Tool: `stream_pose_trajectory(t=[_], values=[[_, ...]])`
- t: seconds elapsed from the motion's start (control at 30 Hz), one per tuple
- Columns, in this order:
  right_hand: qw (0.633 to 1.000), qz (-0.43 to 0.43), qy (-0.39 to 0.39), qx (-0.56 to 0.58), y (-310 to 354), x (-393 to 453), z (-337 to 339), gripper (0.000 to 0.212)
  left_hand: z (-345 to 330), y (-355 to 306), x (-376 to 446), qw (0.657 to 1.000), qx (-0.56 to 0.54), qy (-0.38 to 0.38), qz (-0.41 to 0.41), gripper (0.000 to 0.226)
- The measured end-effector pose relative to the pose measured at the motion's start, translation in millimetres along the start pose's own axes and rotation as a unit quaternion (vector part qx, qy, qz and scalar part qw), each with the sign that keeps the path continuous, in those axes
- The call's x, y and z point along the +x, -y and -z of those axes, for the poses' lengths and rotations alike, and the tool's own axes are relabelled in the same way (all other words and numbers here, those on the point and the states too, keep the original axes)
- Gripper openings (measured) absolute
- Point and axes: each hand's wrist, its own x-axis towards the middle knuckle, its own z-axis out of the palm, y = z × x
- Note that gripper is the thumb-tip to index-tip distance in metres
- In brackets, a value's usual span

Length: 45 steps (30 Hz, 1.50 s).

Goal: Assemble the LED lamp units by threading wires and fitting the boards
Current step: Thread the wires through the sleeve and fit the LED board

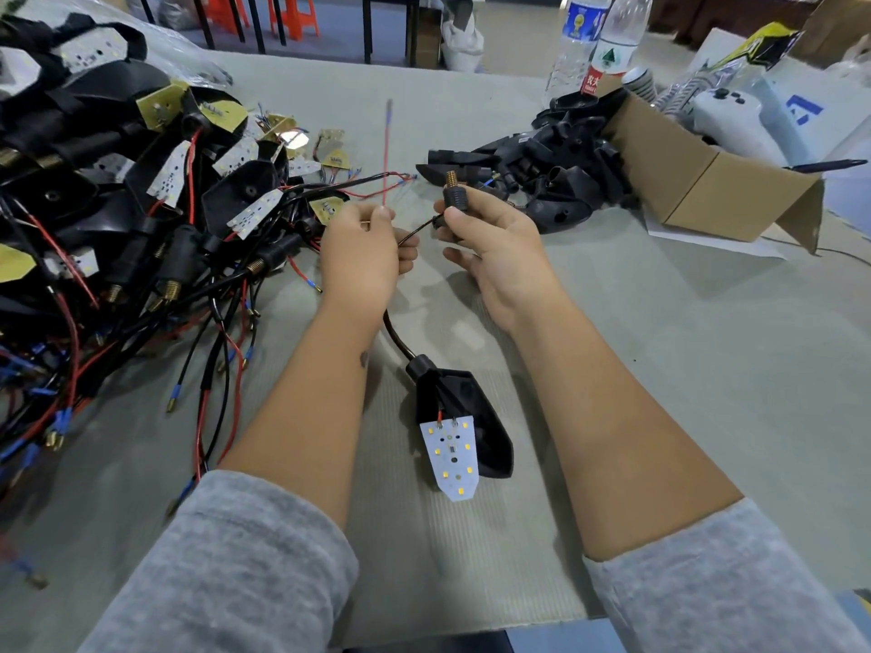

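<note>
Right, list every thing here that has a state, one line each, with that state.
Left hand: pinches a thin red wire that stands up from its fingers.
Right hand: grips a black threaded stem, brass end up.
Lamp housing: lies on the table, open side up.
LED board: wired, not seated, resting partly out of the housing.
Cardboard box: on its side, open, black shells spilling out.
Water bottles: upright.
</note>
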Motion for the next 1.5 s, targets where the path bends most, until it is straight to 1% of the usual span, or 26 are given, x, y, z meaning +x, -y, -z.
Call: stream_pose_trajectory(t=[0.1,0.23,0.37,0.43,0.5,0.6,0.67,0.8,0.87,0.93,1.03,1.1,1.17,1.27,1.33,1.37,1.4,1.5], values=[[1.0,-0.008,0.014,0.007,2.4,-0.1,1.2,0.017,-1.0,-3.1,-2.3,0.999,-0.043,-0.014,0.014,0.011],[0.999,-0.019,0.038,0.023,5.3,0.4,1.6,0.02,1.3,-8.0,-4.2,0.996,-0.081,-0.013,0.022,0.011],[0.998,-0.016,0.025,0.049,3.9,0.5,-0.3,0.014,9.5,-8.8,-1.7,0.996,-0.085,-0.005,0.014,0.017],[0.999,-0.013,0.024,0.035,3.2,0.4,-0.7,0.013,10.7,-7.9,-1.3,0.999,-0.046,-0.012,-0.018,0.016],[0.999,-0.013,0.029,0.012,2.5,0.5,-1.2,0.014,10.5,-7.5,-1.4,0.996,0.032,-0.036,-0.076,0.015],[0.999,-0.006,0.036,-0.018,1.1,0.4,-1.7,0.017,11.3,-8.1,-2.9,0.978,0.134,-0.037,-0.153,0.014],[0.998,0.003,0.039,-0.041,0.0,0.2,-2.6,0.018,12.3,-7.1,-3.4,0.967,0.178,-0.022,-0.183,0.014],[0.994,0.029,0.053,-0.086,-4.1,-1.0,-5.3,0.019,10.7,-4.3,-4.9,0.956,0.231,0.033,-0.177,0.02],[0.993,0.037,0.055,-0.098,-5.8,-0.8,-6.6,0.021,8.8,-4.3,-2.8,0.964,0.219,0.04,-0.144,0.012],[0.99,0.043,0.056,-0.121,-6.9,-0.4,-7.4,0.02,7.5,-3.8,0.2,0.975,0.19,0.045,-0.11,0.012],[0.987,0.058,0.043,-0.145,-6.7,-1.0,-7.7,0.02,7.9,-4.9,-1.1,0.975,0.176,0.058,-0.122,0.017],[0.992,0.062,0.017,-0.108,-5.2,-1.4,-7.0,0.021,8.3,-3.1,-2.0,0.98,0.146,0.066,-0.118,0.015],[0.996,0.062,-0.032,-0.051,-3.4,0.5,-4.0,0.021,8.4,-2.0,-3.1,0.985,0.121,0.07,-0.103,0.012],[0.992,0.023,-0.09,0.087,-1.0,5.2,1.6,0.012,9.0,-2.0,-3.0,0.99,0.092,0.074,-0.08,0.008],[0.978,0.0,-0.1,0.184,0.7,8.0,4.6,0.006,10.0,-3.6,-2.7,0.991,0.081,0.076,-0.068,0.007],[0.97,-0.008,-0.103,0.219,1.2,8.9,5.9,0.007,10.7,-4.0,-2.8,0.992,0.079,0.079,-0.067,0.01],[0.963,-0.014,-0.103,0.248,1.6,9.6,7.0,0.008,11.1,-4.4,-3.3,0.991,0.076,0.083,-0.067,0.011],[0.948,-0.02,-0.083,0.307,1.7,9.5,7.9,0.007,11.3,-6.5,-7.5,0.99,0.066,0.105,-0.069,0.006]])
